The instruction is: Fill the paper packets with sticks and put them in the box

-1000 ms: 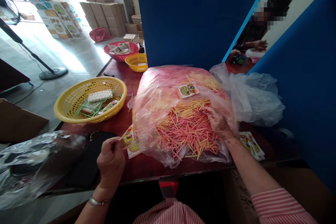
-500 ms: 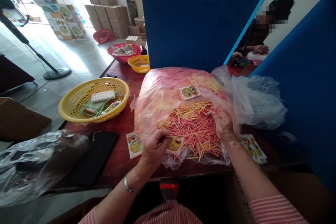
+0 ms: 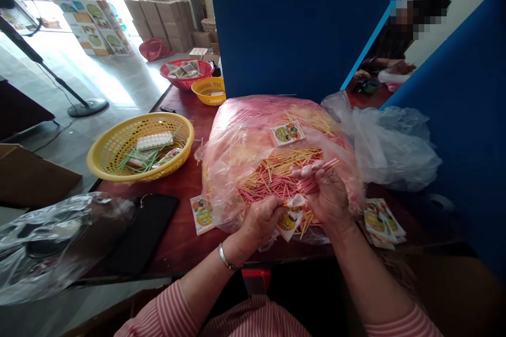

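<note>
Pinched in my left hand (image 3: 261, 221) is a small printed paper packet (image 3: 291, 221), its top edge spread apart. My right hand (image 3: 328, 195) is closed around a bunch of thin pink sticks (image 3: 310, 181), just above and right of the packet. Beneath both hands lies a large clear plastic bag (image 3: 237, 142), opened at the front, full of pink and yellow sticks (image 3: 272, 176). Another printed packet (image 3: 287, 133) rests on top of the bag. One more packet (image 3: 202, 216) lies on the table left of the bag, and a stack of packets (image 3: 383, 221) sits to its right.
A yellow basket (image 3: 95, 160) with green sticks and small packs stands left. A black phone-like case (image 3: 146, 231) and a plastic-wrapped bundle (image 3: 59, 247) lie before it. Red (image 3: 190, 83) and small yellow baskets (image 3: 207, 100) are behind. A blue partition (image 3: 276, 26) rises behind the bag; another person sits beyond.
My right hand has lifted out of the loose sticks with a bunch and come toward the packet. My left hand has moved right with the packet, whose mouth is now spread.
</note>
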Demonstrator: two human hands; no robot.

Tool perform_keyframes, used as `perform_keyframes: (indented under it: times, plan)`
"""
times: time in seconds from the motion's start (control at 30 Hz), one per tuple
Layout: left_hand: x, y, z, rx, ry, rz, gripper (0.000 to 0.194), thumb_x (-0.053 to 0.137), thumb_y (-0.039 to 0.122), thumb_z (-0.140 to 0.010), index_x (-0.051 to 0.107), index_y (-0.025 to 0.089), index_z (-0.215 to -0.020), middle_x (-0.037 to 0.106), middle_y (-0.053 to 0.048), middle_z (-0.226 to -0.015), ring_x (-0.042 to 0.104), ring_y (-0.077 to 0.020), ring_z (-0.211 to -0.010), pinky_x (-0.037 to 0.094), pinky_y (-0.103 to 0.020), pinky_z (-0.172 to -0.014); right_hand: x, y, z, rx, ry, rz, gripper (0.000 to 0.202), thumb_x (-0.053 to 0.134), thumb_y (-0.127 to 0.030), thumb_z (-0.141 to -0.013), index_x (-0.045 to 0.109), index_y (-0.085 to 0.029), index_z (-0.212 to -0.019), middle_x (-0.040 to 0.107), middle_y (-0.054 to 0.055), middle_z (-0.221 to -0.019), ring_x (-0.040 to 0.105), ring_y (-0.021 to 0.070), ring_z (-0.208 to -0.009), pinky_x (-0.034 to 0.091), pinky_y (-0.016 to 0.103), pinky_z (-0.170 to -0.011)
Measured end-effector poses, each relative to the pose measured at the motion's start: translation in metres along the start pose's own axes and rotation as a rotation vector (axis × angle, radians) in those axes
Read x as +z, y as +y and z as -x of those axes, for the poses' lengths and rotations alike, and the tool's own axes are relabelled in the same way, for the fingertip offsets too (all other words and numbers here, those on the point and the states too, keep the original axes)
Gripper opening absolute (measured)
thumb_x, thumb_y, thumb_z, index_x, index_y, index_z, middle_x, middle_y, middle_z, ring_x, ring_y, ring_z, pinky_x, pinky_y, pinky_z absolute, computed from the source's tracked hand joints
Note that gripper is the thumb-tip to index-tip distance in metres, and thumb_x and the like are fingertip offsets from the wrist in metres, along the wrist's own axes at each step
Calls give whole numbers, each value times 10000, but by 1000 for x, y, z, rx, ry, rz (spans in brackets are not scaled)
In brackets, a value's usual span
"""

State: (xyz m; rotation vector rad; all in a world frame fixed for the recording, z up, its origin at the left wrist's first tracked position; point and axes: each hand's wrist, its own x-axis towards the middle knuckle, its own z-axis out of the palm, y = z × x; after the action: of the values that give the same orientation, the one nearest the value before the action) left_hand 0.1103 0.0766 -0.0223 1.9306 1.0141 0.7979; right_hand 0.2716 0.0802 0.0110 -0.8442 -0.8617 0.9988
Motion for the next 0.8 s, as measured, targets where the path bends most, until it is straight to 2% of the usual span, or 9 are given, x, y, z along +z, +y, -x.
perform_keyframes:
  times: [0.13, 0.37, 0.47, 0.6, 0.8]
  plan:
    - [0, 2, 1, -138, -41, 152, 107, 530, 201, -797, 614, 182, -733, 611, 6, -650, 513, -100, -582, 418, -205, -580, 3, 6, 10, 24, -57, 40, 74, 561, -341, -845, 540, -273, -867, 649, -43, -739, 675, 183, -820, 400, 498, -1014]
    - [3, -6, 6, -280, -48, 309, 120, 554, 260, -779, 615, 161, -748, 583, 7, -656, 480, -91, -562, 398, -202, -539, 1, 11, 19, 99, -77, -65, 69, 586, -308, -836, 551, -252, -855, 663, -32, -732, 680, 194, -842, 410, 477, -1004]
    - [0, -4, 6, -258, -69, 302, 113, 544, 243, -782, 615, 156, -769, 587, 4, -667, 483, -91, -578, 396, -201, -551, 0, 12, 21, 104, -83, -36, 83, 576, -324, -843, 555, -244, -845, 664, -21, -731, 677, 198, -854, 406, 479, -1007]
    - [-6, 4, 4, -170, -166, 201, 106, 549, 198, -764, 593, 158, -677, 542, 28, -597, 445, -80, -559, 368, -192, -550, -1, 8, 18, 76, -66, 29, 105, 576, -354, -838, 549, -252, -840, 654, -30, -716, 676, 198, -851, 394, 489, -1018]
    - [-5, 5, 3, -283, -197, 345, 138, 565, 233, -756, 556, 153, -643, 489, 42, -576, 404, -66, -530, 354, -178, -508, -1, 7, 17, 82, -85, 20, 75, 562, -336, -848, 542, -264, -849, 659, -46, -721, 677, 181, -851, 356, 486, -1050]
